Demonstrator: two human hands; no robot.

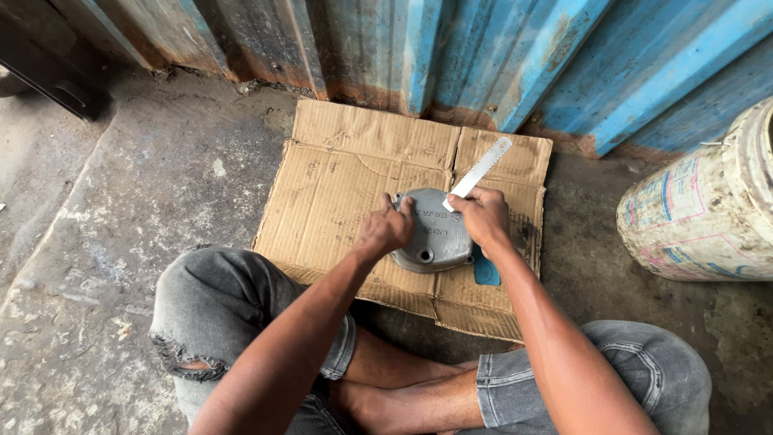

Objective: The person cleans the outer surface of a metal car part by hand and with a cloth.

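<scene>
A grey cast-metal cover (432, 234) with a round hole near its lower edge lies on a flattened cardboard sheet (338, 173). My left hand (385, 229) presses on the cover's left side, fingers curled over its edge. My right hand (481, 217) is closed around one end of a thin flat metal strip (483, 167), pale like a steel ruler or blade. The strip angles up and to the right, its lower end resting on the cover's top. A small blue piece (485, 272) lies on the cardboard just under my right wrist.
I sit cross-legged in torn grey jeans on a rough concrete floor (121, 201). A rusty blue corrugated metal wall (483, 56) stands right behind the cardboard. A dirty white plastic bucket (708, 205) lies on its side at the right.
</scene>
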